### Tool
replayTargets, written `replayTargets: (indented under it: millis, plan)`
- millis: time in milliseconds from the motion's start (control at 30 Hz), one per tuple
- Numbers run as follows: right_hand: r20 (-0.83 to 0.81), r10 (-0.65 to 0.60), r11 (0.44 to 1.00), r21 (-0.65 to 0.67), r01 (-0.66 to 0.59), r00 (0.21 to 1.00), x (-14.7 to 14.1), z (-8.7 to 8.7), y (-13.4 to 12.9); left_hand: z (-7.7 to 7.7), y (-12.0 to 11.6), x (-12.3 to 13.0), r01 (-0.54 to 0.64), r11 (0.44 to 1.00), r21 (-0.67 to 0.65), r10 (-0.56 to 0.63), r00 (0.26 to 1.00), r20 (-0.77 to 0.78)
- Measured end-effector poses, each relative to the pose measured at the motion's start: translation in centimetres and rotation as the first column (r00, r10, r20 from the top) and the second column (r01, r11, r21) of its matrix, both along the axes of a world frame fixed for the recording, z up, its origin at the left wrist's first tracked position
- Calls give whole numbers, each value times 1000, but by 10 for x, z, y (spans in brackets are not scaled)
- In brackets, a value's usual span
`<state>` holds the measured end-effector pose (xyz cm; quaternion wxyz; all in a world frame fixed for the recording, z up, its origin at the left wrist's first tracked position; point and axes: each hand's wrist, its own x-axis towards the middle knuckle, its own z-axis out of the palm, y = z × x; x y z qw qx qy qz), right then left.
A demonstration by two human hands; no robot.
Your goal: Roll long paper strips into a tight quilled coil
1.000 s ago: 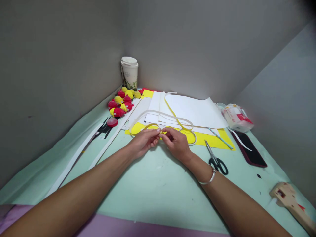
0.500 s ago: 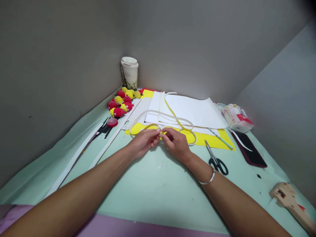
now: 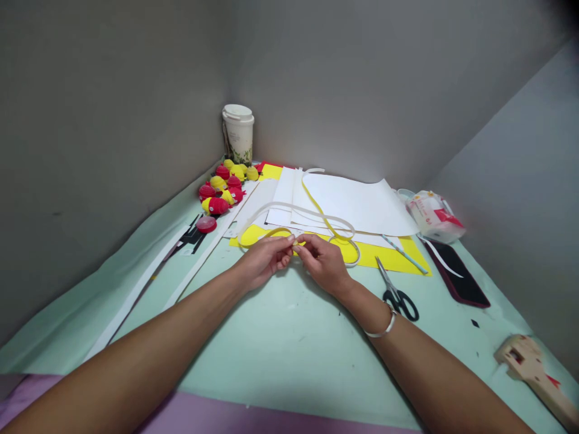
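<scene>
A long paper strip [image 3: 312, 202], yellow on one face and white on the other, loops and twists over the sheets behind my hands. My left hand [image 3: 268, 260] is closed, with thumb and fingertips pinching the strip's end. Facing it, my right hand [image 3: 322, 262] pinches the same strip close to the left fingertips. The bit between the fingertips is small and mostly hidden. Both hands are held just in front of the yellow sheet [image 3: 407, 256]. Scissors [image 3: 394, 292] with dark handles lie to the right of my right hand.
White sheets [image 3: 357, 202] lie at the back. Several red and yellow corrugated paper shapes [image 3: 216, 205] sit at left, near a lidded cup [image 3: 238, 134]. On the right are a tissue pack [image 3: 435, 215], a phone [image 3: 456, 277], a striped stick [image 3: 404, 254] and a glue gun [image 3: 536, 374].
Almost nothing differs. Both hands keep their pinch on the strip in the same place, and the view has shifted very slightly.
</scene>
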<state>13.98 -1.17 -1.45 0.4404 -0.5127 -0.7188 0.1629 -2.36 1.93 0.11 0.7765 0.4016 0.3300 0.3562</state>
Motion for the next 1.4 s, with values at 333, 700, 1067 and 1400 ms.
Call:
replayTargets:
  millis: [333,700,1067,1400]
  plan:
    - [-65,42,997,-67,-46,997,1,0,-1,0,1,0,12,1000,26,-12,1000,-6]
    - [-54,-11,999,-43,9,998,-1,-1,-1,-1,1,0,28,999,38,-28,1000,9]
    - [15,-36,999,6,36,999,-1,1,0,-1,1,0,8,999,34,-8,1000,-5]
    - [28,-2,1000,9,2,1000,0,2,-1,-2,1,0,18,999,47,-17,1000,-11]
